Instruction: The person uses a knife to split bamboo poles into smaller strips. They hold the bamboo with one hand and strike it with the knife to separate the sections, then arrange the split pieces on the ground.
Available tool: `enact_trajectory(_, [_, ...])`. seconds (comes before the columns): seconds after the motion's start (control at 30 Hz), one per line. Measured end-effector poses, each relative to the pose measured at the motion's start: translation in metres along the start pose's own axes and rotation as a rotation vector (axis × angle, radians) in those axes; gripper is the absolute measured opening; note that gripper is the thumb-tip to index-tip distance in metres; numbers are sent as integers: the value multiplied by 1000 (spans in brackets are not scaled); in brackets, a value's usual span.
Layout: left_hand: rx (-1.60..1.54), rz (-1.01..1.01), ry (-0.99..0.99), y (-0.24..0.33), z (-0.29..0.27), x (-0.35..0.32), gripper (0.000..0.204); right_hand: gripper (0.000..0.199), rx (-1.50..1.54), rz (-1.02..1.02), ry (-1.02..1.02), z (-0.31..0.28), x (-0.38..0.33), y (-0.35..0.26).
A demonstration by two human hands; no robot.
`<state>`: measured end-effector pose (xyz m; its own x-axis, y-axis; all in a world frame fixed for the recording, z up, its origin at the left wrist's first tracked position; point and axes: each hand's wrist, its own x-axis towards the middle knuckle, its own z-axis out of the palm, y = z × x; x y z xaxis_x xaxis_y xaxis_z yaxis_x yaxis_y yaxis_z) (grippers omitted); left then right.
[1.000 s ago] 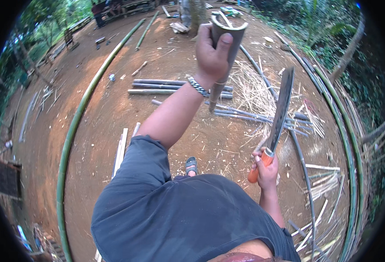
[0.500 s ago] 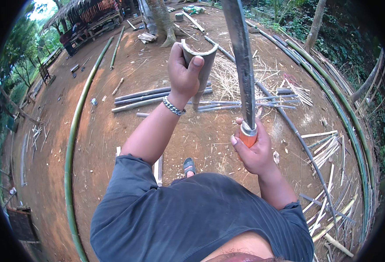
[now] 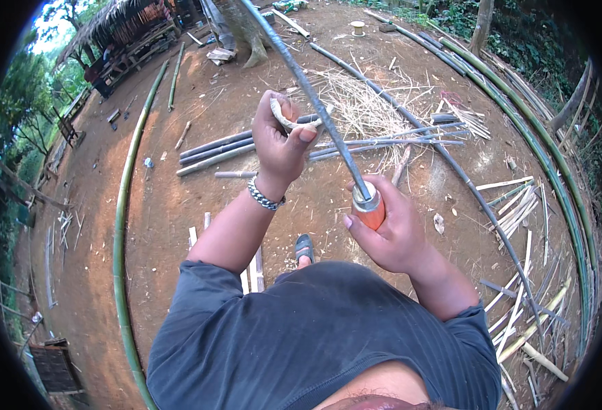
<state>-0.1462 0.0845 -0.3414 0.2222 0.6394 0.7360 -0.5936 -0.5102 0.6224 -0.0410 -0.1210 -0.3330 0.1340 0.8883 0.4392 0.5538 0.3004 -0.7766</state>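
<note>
We hold a short piece of split bamboo (image 3: 299, 121) up in front of our chest, our left hand (image 3: 278, 140) closed tight around it, and the long blade (image 3: 308, 96) of the knife crosses just over its top. Our right hand (image 3: 386, 229) is clenched on the orange handle (image 3: 370, 208) of this knife, a little lower and to the right. Below the hands lie grey bamboo poles (image 3: 219, 147), a heap of dry shavings (image 3: 366, 102) and a long green bamboo stem (image 3: 120, 225) on the brown earth.
</note>
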Motion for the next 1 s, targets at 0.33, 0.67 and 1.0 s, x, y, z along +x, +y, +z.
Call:
enact_trajectory(0.33, [57, 26, 68, 11, 4, -27, 77, 45, -36, 48, -57, -1, -19, -4])
enact_trajectory(0.67, [233, 96, 74, 1, -3, -32, 68, 44, -39, -60, -65, -7, -24, 2])
enact_trajectory(1.0, [-52, 67, 51, -17, -22, -37, 40, 43, -12, -70, -72, -10, -20, 6])
